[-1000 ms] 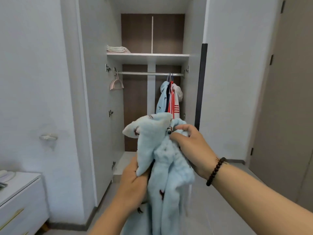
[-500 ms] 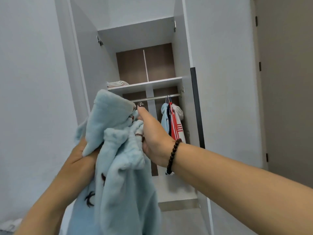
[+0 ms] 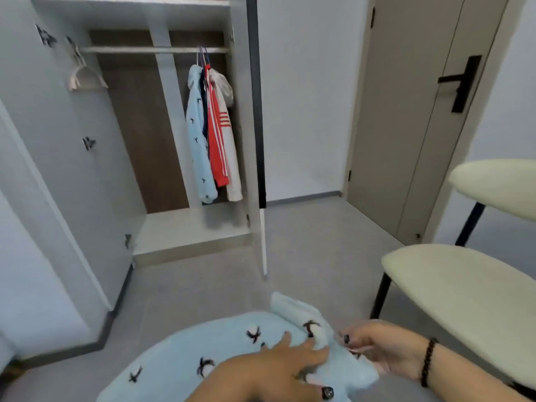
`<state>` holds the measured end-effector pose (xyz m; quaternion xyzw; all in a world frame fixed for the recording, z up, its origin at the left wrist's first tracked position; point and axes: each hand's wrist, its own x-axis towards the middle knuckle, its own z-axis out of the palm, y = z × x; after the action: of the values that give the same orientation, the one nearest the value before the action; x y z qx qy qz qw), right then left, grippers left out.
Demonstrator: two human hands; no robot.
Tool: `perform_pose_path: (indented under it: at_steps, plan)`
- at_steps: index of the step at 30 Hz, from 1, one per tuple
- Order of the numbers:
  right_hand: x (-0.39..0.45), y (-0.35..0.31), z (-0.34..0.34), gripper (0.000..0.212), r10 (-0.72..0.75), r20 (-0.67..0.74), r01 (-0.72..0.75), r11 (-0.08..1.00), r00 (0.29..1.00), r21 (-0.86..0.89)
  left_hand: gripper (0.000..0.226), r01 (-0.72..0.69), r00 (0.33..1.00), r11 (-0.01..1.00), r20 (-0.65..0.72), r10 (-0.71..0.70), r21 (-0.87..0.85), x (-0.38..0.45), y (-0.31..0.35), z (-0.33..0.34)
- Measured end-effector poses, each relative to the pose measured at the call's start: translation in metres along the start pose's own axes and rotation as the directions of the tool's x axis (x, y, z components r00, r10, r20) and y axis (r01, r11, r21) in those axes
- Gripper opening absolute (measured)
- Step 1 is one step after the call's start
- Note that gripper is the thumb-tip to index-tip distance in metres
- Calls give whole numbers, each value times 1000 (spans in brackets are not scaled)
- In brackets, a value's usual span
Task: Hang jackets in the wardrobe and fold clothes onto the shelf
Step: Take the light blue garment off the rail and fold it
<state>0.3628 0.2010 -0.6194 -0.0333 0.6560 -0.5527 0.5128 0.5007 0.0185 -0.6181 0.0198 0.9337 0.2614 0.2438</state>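
Two hands work a pale blue fleece garment (image 3: pixel 220 346) low in front of the open wardrobe (image 3: pixel 162 227)

Left hand (image 3: pixel 278 367) lies on the fabric with fingers spread and nearly straight; right hand (image 3: pixel 380 348), beaded bracelet (image 3: pixel 427 362) at the wrist, curls loosely at the garment's folded edge, grip unclear. Beyond, three jackets (image 3: pixel 214 134) hang at the rail's (image 3: pixel 139 49) right end, an empty hanger (image 3: pixel 85 78) at its left; a cream chair (image 3: pixel 464 291) stands to the right
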Motion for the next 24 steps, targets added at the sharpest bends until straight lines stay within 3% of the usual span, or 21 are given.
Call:
perform_pose_path:
  at_steps: [1,2,5,9,13,18,20,24]
  plan:
    - [0,17,-9,16,4,-27,-2,998,1000,68,64,5,999,996,51,-9,87,8,3,6]
    - [7,23,-16,17,13,-139,-6,999,990,51,62,-4,996,993,84,-6,119,12,3,5]
    - [6,33,-16,23,-72,-136,85,992,988,96,52,-30,999,999,-42,31,18,21,7,11]
    - [12,29,-4,17,-257,-228,228,962,939,-147,56,-49,938,995,-346,15,-90,19,-17,0]
    - [22,25,10,31,-376,-309,256,896,874,-364,82,14,945,996,-323,-41,-84,8,-37,16]
    - [23,26,10,35,-501,-333,279,799,799,-532,72,125,896,989,-438,-75,85,-7,-40,54]
    - [20,26,8,33,-497,-294,253,765,817,-592,71,160,865,974,-499,-59,162,-9,-39,61]
    - [13,27,12,29,-376,-206,265,868,903,-419,65,144,865,980,-498,-58,137,-20,-35,57]
